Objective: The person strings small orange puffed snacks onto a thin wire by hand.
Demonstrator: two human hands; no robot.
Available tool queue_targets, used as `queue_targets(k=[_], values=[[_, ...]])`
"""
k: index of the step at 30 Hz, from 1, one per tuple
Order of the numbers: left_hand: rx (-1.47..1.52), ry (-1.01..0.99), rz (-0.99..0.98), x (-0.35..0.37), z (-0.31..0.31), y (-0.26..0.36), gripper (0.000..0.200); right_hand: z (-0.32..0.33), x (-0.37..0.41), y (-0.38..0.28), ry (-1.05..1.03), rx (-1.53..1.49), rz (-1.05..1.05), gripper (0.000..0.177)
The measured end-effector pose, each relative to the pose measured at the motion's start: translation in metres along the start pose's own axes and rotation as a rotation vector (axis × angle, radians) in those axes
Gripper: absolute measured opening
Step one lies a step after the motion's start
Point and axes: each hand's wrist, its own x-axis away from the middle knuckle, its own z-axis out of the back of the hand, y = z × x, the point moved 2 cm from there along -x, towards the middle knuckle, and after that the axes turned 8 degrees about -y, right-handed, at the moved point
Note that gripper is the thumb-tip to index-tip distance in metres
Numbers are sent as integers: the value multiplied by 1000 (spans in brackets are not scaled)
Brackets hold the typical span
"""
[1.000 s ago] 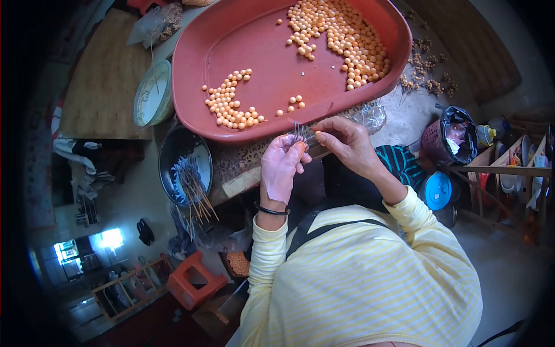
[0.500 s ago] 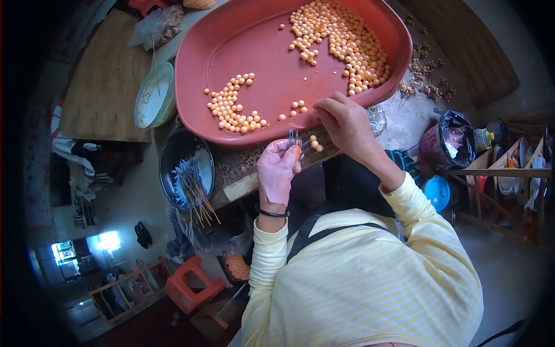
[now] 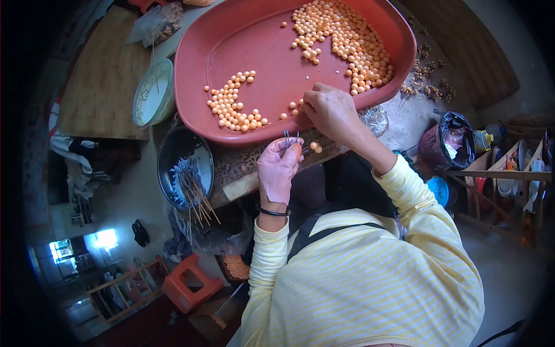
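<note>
My left hand [image 3: 277, 170], in a thin pinkish glove, is closed around several thin wire stems [image 3: 287, 136] whose dark ends stick up past the fingers. A couple of orange beads [image 3: 315, 147] hang just right of that hand, seemingly on the same stems. Over the near rim of the red plastic basin [image 3: 254, 139], my right hand [image 3: 334, 113] is bare, with its fingers bent together beside a few loose beads [image 3: 292, 105]. What lies between its fingertips is hidden. More orange beads [image 3: 234, 104] are scattered at the basin's left, with a larger heap [image 3: 352, 43] at its right.
A dark bowl [image 3: 164, 162] with a bundle of sticks [image 3: 191, 182] stands to the left, below a pale bowl [image 3: 167, 87]. Beaded sprigs [image 3: 428, 87] lie at the right. A lined pink basket [image 3: 430, 144], wooden rack [image 3: 497, 173] and orange stool [image 3: 182, 289] are around.
My right hand has moved up and slightly left, from the basin's rim to over the loose beads inside. My left hand stays nearly in place, still gripping the stems.
</note>
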Motion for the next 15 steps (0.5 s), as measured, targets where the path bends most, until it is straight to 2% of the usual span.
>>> queue_targets(k=[2,6,12,15], values=[[-2,15,-2,1,-1,1,11,0,2,2,4,-25,2,9],[64,9,36,4,0,3,11,9,11,10,130,-323,5,8],[9,32,39,5,0,5,11,25,22,12,140,-617,-58,8],[-22,15,55,5,0,7,10,26,34,8,100,-944,-121,11]])
